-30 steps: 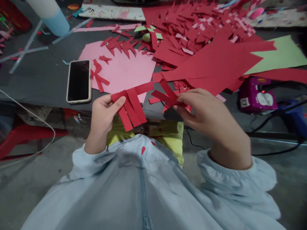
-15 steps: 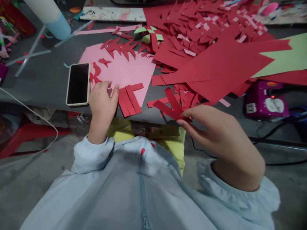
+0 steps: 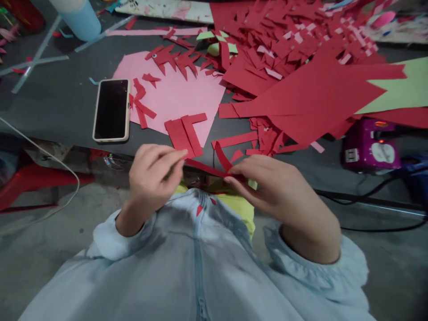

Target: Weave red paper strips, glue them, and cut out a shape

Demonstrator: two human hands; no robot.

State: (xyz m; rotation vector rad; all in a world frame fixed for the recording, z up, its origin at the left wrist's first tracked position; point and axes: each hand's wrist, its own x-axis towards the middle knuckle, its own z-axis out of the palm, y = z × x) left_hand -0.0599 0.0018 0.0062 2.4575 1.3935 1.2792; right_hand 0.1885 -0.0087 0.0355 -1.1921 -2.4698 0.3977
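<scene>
A folded red paper strip [image 3: 207, 168] is pinched between the thumb and fingers of my right hand [image 3: 272, 185]. One leg of it stands up, and the other runs left to the fingertips of my left hand [image 3: 155, 176]. The left thumb and forefinger close at that leg's end. Just beyond my left hand, wider red paper pieces [image 3: 183, 136] lie over the lower edge of a pink paper sheet [image 3: 167, 98]. Zigzag-cut red pieces [image 3: 163, 58] with a small eye rest along the sheet's top.
A phone [image 3: 111, 110] lies left of the pink sheet, and a bottle of blue liquid [image 3: 82, 20] stands behind it. Red paper sheets [image 3: 301, 93] and a heap of red scraps [image 3: 267, 31] cover the right side. A purple box with cables [image 3: 369, 145] sits at far right.
My left hand has left the pink sheet and moved toward me and right, to the strip's end. My right hand has brought the strip left and nearer; its legs spread wider.
</scene>
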